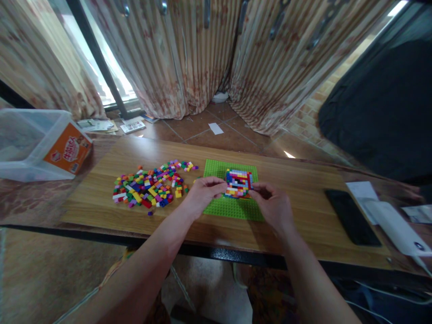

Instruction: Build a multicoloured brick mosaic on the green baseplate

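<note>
Your left hand (203,193) and right hand (275,210) pinch the brick block (240,191) toward the board's (232,210) far edge. It's probably light, stiff, breakable; grip both sides low.

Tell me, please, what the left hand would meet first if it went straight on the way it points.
The left hand would meet the multicoloured brick build first; it seems to be at the build's left edge, though contact is unclear.

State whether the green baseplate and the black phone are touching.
Apart. The head view shows a wide stretch of wooden tabletop between the green baseplate and the black phone.
</note>
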The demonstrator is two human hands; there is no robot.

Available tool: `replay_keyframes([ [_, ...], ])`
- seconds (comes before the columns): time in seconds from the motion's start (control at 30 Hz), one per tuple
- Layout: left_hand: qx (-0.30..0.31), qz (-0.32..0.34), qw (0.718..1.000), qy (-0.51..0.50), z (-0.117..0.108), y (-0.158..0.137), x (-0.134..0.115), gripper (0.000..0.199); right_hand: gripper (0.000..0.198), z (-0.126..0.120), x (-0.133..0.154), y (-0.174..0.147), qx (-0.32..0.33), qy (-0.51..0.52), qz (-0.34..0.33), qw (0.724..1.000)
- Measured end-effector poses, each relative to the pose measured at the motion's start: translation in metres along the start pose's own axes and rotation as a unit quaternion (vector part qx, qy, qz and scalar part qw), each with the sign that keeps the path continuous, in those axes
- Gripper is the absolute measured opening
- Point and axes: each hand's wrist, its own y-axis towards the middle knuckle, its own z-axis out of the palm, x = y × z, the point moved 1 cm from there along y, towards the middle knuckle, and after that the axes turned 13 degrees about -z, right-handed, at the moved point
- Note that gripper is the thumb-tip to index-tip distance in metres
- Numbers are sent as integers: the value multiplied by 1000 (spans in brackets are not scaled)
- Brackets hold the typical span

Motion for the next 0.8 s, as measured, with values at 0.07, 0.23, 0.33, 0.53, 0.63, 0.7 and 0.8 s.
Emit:
replay_keyframes([
  [0.07, 1, 1, 1000, -1, 0, 0, 0, 25, 27, 1, -3, 2, -8, 36, 14, 999],
  [0.23, 0, 4, 1000, 1, -1, 0, 0, 25, 31, 2, -5, 5, -7, 113, 61, 992],
  [0.33, 0, 1, 1000, 3, 0, 0, 1, 22, 33, 2, -5, 5, -5, 135, 80, 988],
  [0.53, 3, -2, 1000, 4, 1, 1, 2, 17, 33, 1, -7, 5, -9, 141, 90, 986],
  [0.63, 3, -3, 1000, 9, 1, 1, 3, 18, 33, 2, -7, 5, -3, 138, 83, 987],
  [0.7, 3, -3, 1000, 11, 2, 2, 3, 19, 34, 4, -7, 5, 2, 134, 78, 988],
  [0.8, 3, -2, 1000, 10, 2, 2, 4, 22, 35, 8, -7, 5, 4, 129, 78, 989],
])
